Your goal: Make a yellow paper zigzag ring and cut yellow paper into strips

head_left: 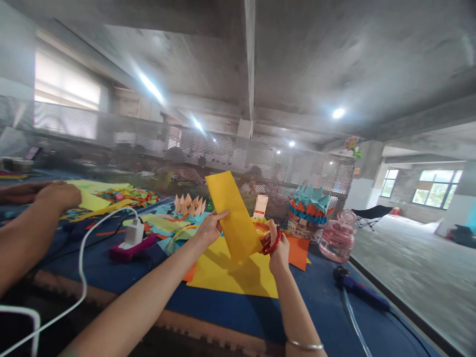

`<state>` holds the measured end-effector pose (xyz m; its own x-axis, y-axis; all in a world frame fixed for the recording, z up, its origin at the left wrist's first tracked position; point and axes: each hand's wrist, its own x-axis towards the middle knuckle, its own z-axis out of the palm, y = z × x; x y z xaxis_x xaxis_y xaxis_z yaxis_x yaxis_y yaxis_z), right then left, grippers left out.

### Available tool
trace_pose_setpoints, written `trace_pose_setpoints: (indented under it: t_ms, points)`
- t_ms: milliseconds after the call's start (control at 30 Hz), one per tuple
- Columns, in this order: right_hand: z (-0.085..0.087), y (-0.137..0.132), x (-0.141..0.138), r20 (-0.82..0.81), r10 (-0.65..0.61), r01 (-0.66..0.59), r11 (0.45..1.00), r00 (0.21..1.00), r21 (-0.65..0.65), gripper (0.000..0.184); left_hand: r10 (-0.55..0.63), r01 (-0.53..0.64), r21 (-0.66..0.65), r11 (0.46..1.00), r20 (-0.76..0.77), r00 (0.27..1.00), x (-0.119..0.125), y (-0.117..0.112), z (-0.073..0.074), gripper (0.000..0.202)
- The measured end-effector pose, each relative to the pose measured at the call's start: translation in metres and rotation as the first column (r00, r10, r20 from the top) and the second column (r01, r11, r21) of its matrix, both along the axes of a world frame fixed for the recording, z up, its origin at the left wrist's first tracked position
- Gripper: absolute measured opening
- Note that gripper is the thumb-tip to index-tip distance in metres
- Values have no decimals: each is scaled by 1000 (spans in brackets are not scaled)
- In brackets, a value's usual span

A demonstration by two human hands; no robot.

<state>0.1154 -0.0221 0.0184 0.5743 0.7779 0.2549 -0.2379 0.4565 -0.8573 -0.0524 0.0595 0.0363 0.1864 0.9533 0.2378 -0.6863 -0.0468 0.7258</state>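
Note:
My left hand (pixel 211 228) pinches the left edge of a folded-looking yellow paper (pixel 234 213), held up at a tilt above the table. In my right hand (pixel 279 250) is a pair of scissors with red handles (pixel 273 243), my fingers through the loops. The blades are mostly hidden at the paper's lower right, so I cannot tell whether they cut it. Beneath both hands a large yellow sheet (pixel 230 280) lies flat, with orange paper (pixel 298 252) showing at its right.
Purple power strip (pixel 126 250) with a white charger stands left. A basket (pixel 303 228) of blue and orange paper pieces, a pink bottle (pixel 336 238) and a blue-handled tool (pixel 362 292) with a cord are right. A co-worker's hands (pixel 59 196) are far left.

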Motion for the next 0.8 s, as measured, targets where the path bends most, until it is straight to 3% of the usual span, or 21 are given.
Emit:
trace_pose_setpoints:
  t_ms: [100, 233, 333, 500, 667, 800]
  points:
    - [0, -1, 1, 20, 28, -27, 1000, 999, -8, 47, 48, -47, -12, 999, 67, 997, -3, 1, 4, 30]
    - [0, 2, 3, -85, 55, -55, 998, 995, 6, 49, 117, -114, -27, 993, 137, 984, -8, 3, 8, 39]
    - [0, 2, 1, -95, 186, -186, 982, 978, 15, 52, 153, -148, -42, 988, 174, 973, -11, 4, 11, 38]
    - [-2, -4, -11, 57, 393, -393, 920, 918, -16, 48, 168, -163, -41, 986, 219, 961, -14, 6, 15, 28]
    - [-3, -3, -15, 99, 393, -395, 919, 914, -1, 45, 152, -150, -27, 988, 216, 965, -12, 6, 13, 30]
    - [-3, 3, -8, -25, 222, -222, 975, 975, 33, 46, 151, -147, -36, 989, 189, 970, -10, 4, 13, 35]
